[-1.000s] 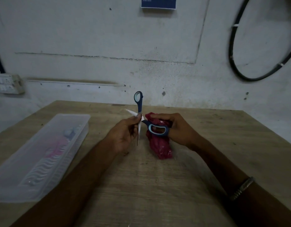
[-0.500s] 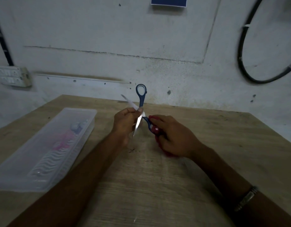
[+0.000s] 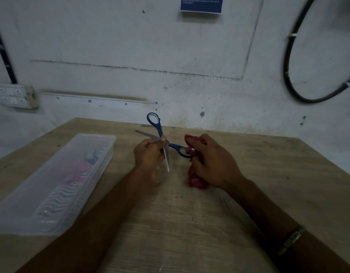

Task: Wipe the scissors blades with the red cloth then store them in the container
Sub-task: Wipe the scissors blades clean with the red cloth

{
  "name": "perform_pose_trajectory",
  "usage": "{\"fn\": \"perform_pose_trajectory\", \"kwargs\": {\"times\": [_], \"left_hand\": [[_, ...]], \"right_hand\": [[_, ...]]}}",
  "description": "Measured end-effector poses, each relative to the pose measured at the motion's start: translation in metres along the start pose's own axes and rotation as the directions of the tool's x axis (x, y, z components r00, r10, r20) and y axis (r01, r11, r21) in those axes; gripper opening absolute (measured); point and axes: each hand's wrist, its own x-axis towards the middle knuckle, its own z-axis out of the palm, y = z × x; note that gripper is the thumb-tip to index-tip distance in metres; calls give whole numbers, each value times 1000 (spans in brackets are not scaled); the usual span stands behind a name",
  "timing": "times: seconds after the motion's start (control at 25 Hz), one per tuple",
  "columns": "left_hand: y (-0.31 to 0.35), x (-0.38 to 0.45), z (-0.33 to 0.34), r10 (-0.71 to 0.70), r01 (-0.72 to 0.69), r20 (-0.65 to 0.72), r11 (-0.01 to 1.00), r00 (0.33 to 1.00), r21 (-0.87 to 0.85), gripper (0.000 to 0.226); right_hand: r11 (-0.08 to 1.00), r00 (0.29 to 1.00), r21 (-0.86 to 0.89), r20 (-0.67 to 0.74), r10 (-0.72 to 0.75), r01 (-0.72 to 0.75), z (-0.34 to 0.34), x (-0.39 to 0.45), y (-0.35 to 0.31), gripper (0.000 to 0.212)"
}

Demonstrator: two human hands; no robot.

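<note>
Head view: blue-handled steel scissors (image 3: 162, 141), splayed open, are pinched near the pivot by the left hand (image 3: 149, 154), one blade pointing down at the wooden desk (image 3: 190, 223), the other up-left; the right hand (image 3: 211, 164), fingers clenched on the bunched red cloth (image 3: 196, 181), sits beside the lower handle loop, the clear plastic container (image 3: 52, 180) well left; since a second ago the blades have spread wider

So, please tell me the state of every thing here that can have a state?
scissors: blades spread open, held above the table
red cloth: bunched, in right hand
container: lying on table, lid state unclear
left hand: pinches scissors near pivot
right hand: grips cloth
</note>
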Motion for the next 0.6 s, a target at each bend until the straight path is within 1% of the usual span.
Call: {"fn": "perform_pose_trajectory", "kwargs": {"times": [0.04, 0.08, 0.12, 0.16, 0.24, 0.32, 0.36, 0.4, 0.48, 0.56, 0.6], "left_hand": [[-2, -4, 4, 16, -16, 48, 1000, 999, -5, 23], [-2, -9, 6, 35, -34, 66, 999, 997, -9, 23], [-1, -9, 7, 47, -46, 55, 999, 997, -21, 23], [2, -6, 6, 44, -42, 24, 998, 999, -49, 22], [6, 4, -1, -17, 11, -41, 990, 999, -142, 24], [7, 12, -9, -77, 57, -108, 982, 991, -178, 29], [7, 14, -11, -101, 77, -121, 979, 988, -188, 28], [7, 14, -11, -127, 103, -111, 974, 986, -202, 24], [5, 9, -7, -179, 166, -45, 963, 983, -214, 15], [3, 5, -4, -226, 222, 7, 950, 974, -218, 14], [4, 5, -4, -246, 246, 29, 941, 969, -231, 16]], "right_hand": [[999, 999, -21, 38, -31, 32, 3, 0, -7, 60], [995, 994, -73, 84, -63, 70, 8, -1, -13, 62], [985, 990, -138, 113, -83, 98, 14, -1, -15, 63], [975, 990, -198, 116, -76, 98, 18, -1, -14, 65], [969, 996, -246, 89, 17, 6, 21, -2, -6, 68], [969, 989, -221, 68, 128, -110, 19, -3, 2, 68], [972, 989, -197, 56, 139, -126, 18, -4, 3, 67], [980, 992, -167, 51, 118, -108, 18, -4, 2, 67], [991, 995, -136, 91, 27, -15, 20, -4, -7, 69], [989, 991, -140, 133, -20, 39, 20, -3, -8, 69], [988, 992, -150, 124, -20, 39, 20, -1, -5, 68]]}}
